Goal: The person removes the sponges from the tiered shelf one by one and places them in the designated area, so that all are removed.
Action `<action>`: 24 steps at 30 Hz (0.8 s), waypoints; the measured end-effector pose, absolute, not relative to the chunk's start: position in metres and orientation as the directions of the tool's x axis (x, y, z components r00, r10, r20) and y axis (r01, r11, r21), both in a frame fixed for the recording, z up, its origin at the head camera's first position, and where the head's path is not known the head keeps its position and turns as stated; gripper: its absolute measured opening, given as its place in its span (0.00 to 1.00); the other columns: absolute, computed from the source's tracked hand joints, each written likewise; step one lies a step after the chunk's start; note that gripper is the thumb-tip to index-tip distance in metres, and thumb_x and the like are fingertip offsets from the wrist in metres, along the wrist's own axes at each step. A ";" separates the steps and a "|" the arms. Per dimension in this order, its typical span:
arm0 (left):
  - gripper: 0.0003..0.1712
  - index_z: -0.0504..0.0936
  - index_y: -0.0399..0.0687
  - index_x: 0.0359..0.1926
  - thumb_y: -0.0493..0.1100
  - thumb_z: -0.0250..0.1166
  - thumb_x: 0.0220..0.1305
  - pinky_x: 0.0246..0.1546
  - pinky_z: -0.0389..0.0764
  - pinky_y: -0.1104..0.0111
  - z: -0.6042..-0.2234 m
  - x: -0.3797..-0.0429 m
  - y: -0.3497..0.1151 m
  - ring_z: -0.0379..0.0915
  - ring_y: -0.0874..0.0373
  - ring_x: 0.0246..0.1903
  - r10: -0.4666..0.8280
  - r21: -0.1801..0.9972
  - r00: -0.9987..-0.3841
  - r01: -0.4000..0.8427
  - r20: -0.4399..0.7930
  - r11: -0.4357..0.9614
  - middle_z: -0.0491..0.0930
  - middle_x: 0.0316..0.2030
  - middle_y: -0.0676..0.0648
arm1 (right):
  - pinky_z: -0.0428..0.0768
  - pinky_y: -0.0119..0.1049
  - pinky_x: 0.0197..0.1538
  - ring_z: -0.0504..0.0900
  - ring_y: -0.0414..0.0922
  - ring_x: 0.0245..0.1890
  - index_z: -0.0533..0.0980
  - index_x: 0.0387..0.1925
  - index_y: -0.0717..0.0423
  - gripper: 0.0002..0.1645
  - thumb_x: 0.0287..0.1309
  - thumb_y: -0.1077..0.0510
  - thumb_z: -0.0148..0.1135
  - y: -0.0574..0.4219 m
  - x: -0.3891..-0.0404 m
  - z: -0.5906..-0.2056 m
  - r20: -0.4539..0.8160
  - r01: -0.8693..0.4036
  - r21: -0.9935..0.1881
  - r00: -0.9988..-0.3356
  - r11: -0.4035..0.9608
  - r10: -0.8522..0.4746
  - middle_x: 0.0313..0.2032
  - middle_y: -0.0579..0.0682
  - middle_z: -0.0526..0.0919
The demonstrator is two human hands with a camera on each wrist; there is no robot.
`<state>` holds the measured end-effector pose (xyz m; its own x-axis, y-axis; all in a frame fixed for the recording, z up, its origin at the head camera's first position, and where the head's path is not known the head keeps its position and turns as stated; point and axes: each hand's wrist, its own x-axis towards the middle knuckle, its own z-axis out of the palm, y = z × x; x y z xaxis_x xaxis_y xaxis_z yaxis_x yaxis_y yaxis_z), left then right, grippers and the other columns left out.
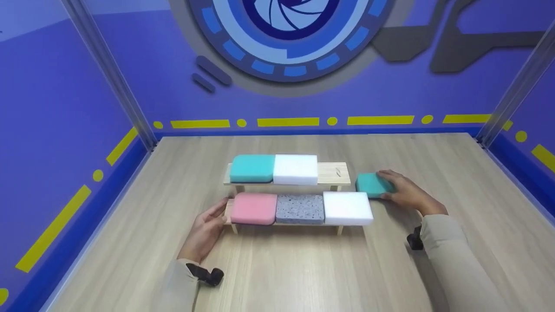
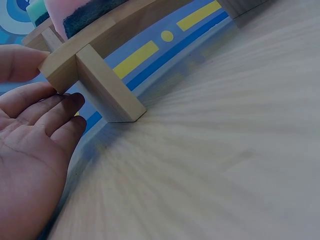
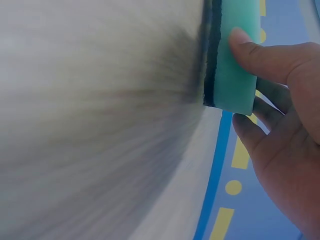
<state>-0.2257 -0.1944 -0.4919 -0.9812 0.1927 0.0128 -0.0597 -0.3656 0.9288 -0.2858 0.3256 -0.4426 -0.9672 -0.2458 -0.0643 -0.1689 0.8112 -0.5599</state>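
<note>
My left hand (image 1: 203,232) pinches the left end of the front wooden rack (image 1: 228,208), thumb on one face and fingers beneath it. In the left wrist view the rack's leg (image 2: 110,85) stands beside those fingertips. On this rack sit a pink sponge (image 1: 254,208), a grey speckled block (image 1: 300,209) and a white sponge (image 1: 347,208). To the right, my right hand (image 1: 407,193) grips a teal sponge (image 1: 370,185) between thumb and fingers. Its dark scouring layer (image 3: 212,55) faces the table in the right wrist view.
Behind stands a second wooden rack (image 1: 336,172) bearing another teal sponge (image 1: 252,168) and a white sponge (image 1: 295,169); its right end is bare wood. Blue printed panels (image 1: 295,104) wall in the wooden table (image 1: 295,268) at the back and both sides.
</note>
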 end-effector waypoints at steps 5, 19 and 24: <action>0.37 0.51 0.27 0.71 0.24 0.50 0.60 0.59 0.70 0.77 -0.493 -0.225 -0.194 0.44 0.45 0.73 0.199 0.932 -0.980 -0.062 0.011 -0.356 0.50 0.73 0.33 | 0.51 0.65 0.69 0.50 0.70 0.70 0.56 0.70 0.66 0.40 0.59 0.66 0.60 0.326 -0.286 -0.445 -0.075 -0.166 -0.567 -0.965 0.807 -0.251 0.70 0.70 0.54; 0.36 0.52 0.28 0.71 0.25 0.51 0.62 0.59 0.71 0.77 -0.490 -0.227 -0.195 0.45 0.45 0.73 0.191 0.932 -0.982 -0.065 0.005 -0.356 0.51 0.73 0.34 | 0.48 0.67 0.69 0.44 0.68 0.72 0.55 0.72 0.62 0.44 0.56 0.62 0.64 0.326 -0.290 -0.439 -0.120 -0.126 -0.549 -0.966 0.826 -0.227 0.74 0.65 0.47; 0.36 0.53 0.28 0.71 0.25 0.51 0.61 0.59 0.71 0.76 -0.491 -0.226 -0.195 0.46 0.45 0.73 0.186 0.931 -0.982 -0.068 0.000 -0.358 0.51 0.73 0.34 | 0.49 0.66 0.70 0.46 0.68 0.72 0.55 0.72 0.62 0.46 0.55 0.61 0.66 0.328 -0.287 -0.435 -0.101 -0.148 -0.547 -0.965 0.824 -0.241 0.73 0.66 0.49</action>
<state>-0.2260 -0.1946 -0.4914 -0.9825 0.1865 0.0004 -0.0675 -0.3576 0.9314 -0.2871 0.3277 -0.4348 -0.9654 -0.2407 -0.1005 -0.1484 0.8239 -0.5470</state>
